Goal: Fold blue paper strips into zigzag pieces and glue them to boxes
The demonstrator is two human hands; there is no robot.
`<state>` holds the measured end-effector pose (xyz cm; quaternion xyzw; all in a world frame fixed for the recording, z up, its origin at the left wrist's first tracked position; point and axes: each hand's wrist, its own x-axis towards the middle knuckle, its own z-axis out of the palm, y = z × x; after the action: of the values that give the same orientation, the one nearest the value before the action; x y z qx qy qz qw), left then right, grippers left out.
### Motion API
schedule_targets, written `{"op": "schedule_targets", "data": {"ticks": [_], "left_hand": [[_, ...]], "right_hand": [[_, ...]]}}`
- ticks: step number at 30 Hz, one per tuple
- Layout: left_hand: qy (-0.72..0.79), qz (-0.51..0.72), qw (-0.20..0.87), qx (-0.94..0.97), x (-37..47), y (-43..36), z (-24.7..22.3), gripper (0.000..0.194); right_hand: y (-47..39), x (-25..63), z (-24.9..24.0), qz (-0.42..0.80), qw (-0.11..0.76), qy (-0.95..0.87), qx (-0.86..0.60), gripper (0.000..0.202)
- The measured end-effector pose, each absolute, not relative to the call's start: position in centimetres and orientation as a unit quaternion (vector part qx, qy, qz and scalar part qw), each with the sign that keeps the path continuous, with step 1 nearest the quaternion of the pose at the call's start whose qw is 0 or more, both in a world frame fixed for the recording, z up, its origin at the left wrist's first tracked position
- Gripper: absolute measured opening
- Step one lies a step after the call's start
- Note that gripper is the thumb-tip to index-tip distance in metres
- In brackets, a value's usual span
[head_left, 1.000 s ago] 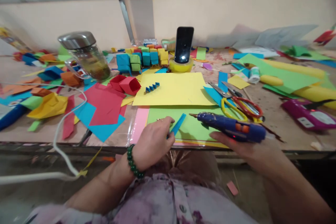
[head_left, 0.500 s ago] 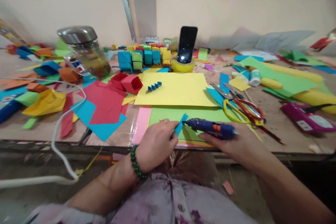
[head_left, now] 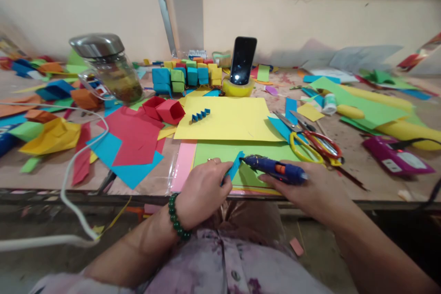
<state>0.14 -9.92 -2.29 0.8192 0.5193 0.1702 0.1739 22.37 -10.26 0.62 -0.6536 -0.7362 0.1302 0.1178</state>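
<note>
Currently the left hand's grip (head_left: 206, 188) is closed on a narrow blue paper strip (head_left: 235, 168) above a light-green paper sheet (head_left: 268, 149) — the right hand's grip (head_left: 305, 187) wraps a dark-blue glue gun (head_left: 274, 168), nozzle at the strip's far end from three o'clock. At eleven o'clock, a zigzag-folded blue paper piece (head_left: 200, 115) rests on a yellow paper sheet (head_left: 234, 126).

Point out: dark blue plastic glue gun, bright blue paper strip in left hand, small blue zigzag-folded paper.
Dark blue plastic glue gun (head_left: 269, 166): head view, middle of the body.
Bright blue paper strip (head_left: 236, 168): head view, middle of the exposed length.
Small blue zigzag-folded paper (head_left: 200, 115): head view, middle folds.
</note>
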Motion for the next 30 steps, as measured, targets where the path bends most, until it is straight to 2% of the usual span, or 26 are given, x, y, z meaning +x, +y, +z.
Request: {"op": "schedule_targets", "data": {"ticks": [5, 14, 24, 30], "left_hand": [[0.517, 0.174, 0.176, 0.819, 0.2, -9.9, -2.3, 0.028], [0.499, 0.131, 0.178, 0.838, -0.1, -10.0, -0.8, 0.028], [0.463, 0.101, 0.226, 0.851, -0.8, -8.8, 0.3, 0.023], [0.453, 0.1, 0.252, 0.849, -0.9, -8.6, 0.4, 0.023]], "right_hand": [[-10.3, 22.6, 0.6, 0.108, 0.113, -0.731, -0.664, 0.039], [-11.0, 21.8, 1.0, 0.162, 0.09, -0.742, -0.645, 0.04], [-12.5, 21.2, 1.4, 0.177, 0.073, -0.773, -0.605, 0.045], [-13.2, 20.5, 1.8, 0.198, 0.07, -0.792, -0.574, 0.037]]}}
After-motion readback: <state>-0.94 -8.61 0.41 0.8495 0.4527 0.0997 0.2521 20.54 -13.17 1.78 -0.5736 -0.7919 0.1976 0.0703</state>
